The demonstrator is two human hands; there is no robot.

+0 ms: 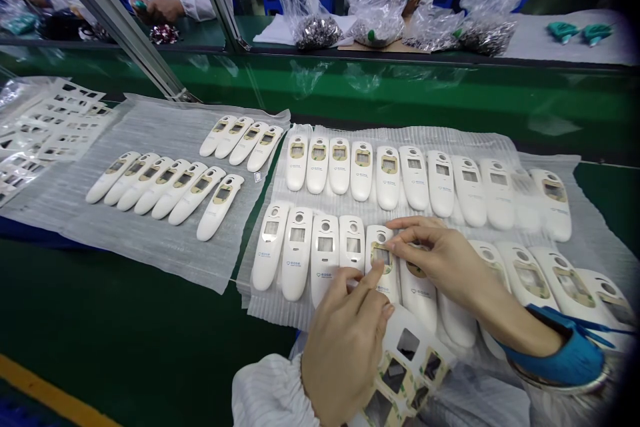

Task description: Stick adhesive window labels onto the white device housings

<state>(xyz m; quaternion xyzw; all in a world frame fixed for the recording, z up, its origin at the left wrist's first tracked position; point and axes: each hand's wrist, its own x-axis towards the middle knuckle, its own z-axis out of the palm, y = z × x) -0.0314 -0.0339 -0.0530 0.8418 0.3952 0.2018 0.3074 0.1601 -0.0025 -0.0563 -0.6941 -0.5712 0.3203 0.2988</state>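
A white thermometer-like plastic housing (391, 283) lies in the front row, with a yellowish frame-shaped adhesive sticker (381, 255) around its window. My right hand (443, 260) reaches in from the right, its thumb and index finger closed at the sticker's upper right edge. From below, my left hand (347, 340) has a fingertip on the sticker's lower edge, fingers bent close together; its thumb is partly hidden. Beneath the left hand is a sheet of adhesive stickers (407, 343) with dark window openings, partly covered by that hand.
More white housings (363, 170) lie in two rows on foam wrap, some with stickers. Another group of housings (183, 180) rests on a foam sheet (165, 247) to the left, beside used sticker sheets (45, 123). Across the bench, people in white coats work near bags of metallic parts (317, 30).
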